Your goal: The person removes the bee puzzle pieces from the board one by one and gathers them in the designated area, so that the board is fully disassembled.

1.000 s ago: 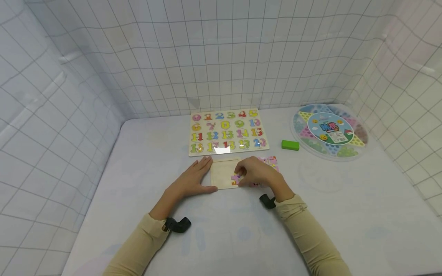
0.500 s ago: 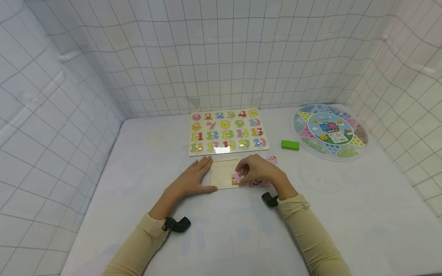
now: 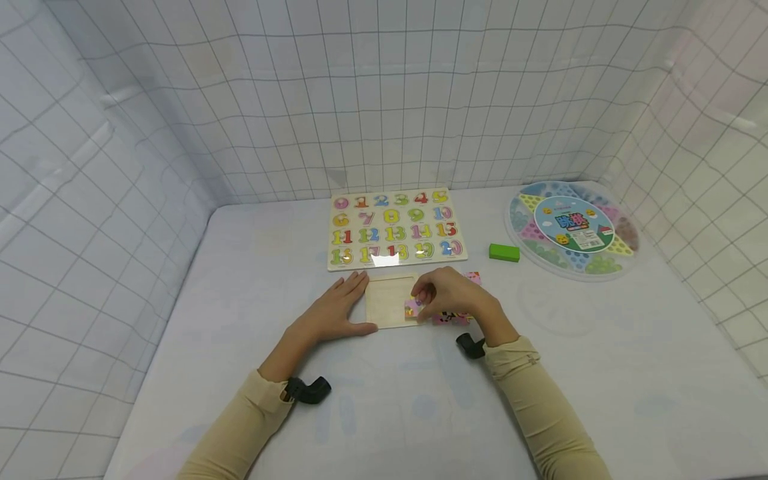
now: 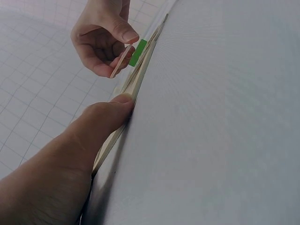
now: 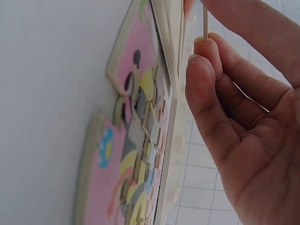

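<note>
A pale wooden puzzle tray [image 3: 384,303] lies flat on the table in the head view. My left hand [image 3: 331,315] rests along its left side with fingers extended, the thumb [image 4: 123,99] on the tray's near edge in the left wrist view. Above the tray's right part, my right hand [image 3: 447,293] pinches a pink jigsaw piece [image 3: 411,308] between thumb and fingers. The left wrist view shows this piece edge-on and raised off the tray. Joined pink jigsaw pieces [image 5: 136,140] lie beside the tray under my right hand, which partly hides them in the head view.
Behind the tray lies a number puzzle board [image 3: 396,230]. A green block [image 3: 504,253] is to its right, then a round game box [image 3: 573,230] with a star pattern. Grid-patterned cloth walls [image 3: 384,100] enclose the white table on the back and sides.
My right hand has shifted slightly right and away from me, lifting the pink jigsaw piece a little. More of the joined pieces' near edge shows. My left hand stays in place.
</note>
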Demonstrator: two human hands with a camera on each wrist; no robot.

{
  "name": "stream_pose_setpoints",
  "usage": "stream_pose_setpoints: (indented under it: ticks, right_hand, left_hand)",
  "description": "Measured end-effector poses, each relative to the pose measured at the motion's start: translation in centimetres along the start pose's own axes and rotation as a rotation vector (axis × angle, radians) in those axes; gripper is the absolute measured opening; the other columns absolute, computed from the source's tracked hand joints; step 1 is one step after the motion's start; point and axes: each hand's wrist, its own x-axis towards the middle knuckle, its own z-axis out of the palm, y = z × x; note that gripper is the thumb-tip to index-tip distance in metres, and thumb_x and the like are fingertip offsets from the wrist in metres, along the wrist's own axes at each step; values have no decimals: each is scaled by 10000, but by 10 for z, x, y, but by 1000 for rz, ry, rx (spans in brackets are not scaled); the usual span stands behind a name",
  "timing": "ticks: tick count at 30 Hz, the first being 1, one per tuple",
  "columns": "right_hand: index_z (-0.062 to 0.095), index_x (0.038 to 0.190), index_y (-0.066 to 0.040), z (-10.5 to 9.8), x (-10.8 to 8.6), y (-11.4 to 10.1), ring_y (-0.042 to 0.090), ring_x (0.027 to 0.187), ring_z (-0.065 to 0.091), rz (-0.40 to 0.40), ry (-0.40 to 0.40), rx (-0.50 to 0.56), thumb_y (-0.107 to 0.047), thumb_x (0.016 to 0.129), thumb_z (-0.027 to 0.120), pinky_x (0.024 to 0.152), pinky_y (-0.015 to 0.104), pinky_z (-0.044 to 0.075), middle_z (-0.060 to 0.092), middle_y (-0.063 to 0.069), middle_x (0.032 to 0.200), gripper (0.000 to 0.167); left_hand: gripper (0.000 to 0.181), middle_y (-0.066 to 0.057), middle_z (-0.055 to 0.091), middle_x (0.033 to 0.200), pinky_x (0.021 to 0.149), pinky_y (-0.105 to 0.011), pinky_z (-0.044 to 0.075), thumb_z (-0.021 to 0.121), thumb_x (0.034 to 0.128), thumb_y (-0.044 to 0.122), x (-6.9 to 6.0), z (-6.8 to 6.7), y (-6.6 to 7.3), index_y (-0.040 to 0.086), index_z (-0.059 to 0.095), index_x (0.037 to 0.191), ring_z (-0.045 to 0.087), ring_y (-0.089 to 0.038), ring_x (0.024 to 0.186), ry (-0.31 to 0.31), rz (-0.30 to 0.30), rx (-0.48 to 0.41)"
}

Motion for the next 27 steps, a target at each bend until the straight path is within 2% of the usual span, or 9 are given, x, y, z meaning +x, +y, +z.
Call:
stream_pose_setpoints:
  ticks: [21,27]
  right_hand:
    - [713,941,-119,-1,-3,-2,91,726,587,-16,-9,-31,-199,668,900,671,221,522,659,-26,790,340]
    - [707,950,-124,-4,-10,2,119,756,579,36,-7,-14,-194,673,895,696,251,521,646,-13,812,342]
  left_hand:
    - [1050,-84,152,1643,1252,-447,148,602,817,669,-2,3,-3,63,171,1559,137,-250,1528,0,5,-16]
    - [1048,-78,152,1644,1252,-450,149,604,817,669,-1,3,-4,69,172,1560,133,-246,1529,4,6,-23]
